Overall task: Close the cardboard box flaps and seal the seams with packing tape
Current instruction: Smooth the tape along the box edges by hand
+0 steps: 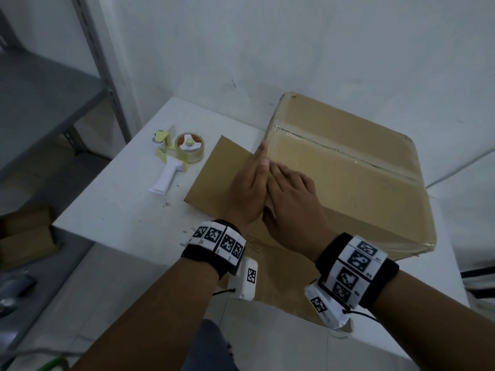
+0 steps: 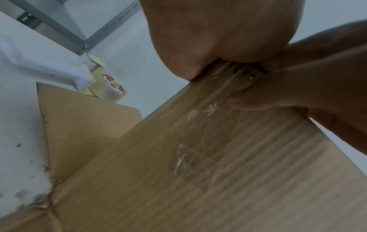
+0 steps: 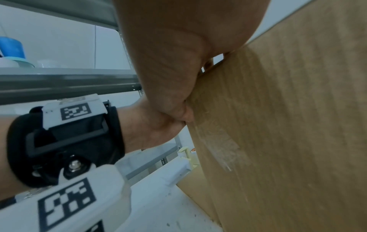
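A closed cardboard box stands on the white table, with clear tape along its top centre seam. My left hand lies with straight fingers against the box's left top edge. Beside it, my right hand rests flat on the box top at that edge, its fingers touching the left hand. In the left wrist view both hands press where clear tape folds over the edge onto the box side. The tape dispenser lies on the table to the left, apart from both hands.
A flat cardboard sheet lies under the box and juts out to the left and front. A grey metal shelf stands left of the table. Small cardboard boxes sit on the floor at the left.
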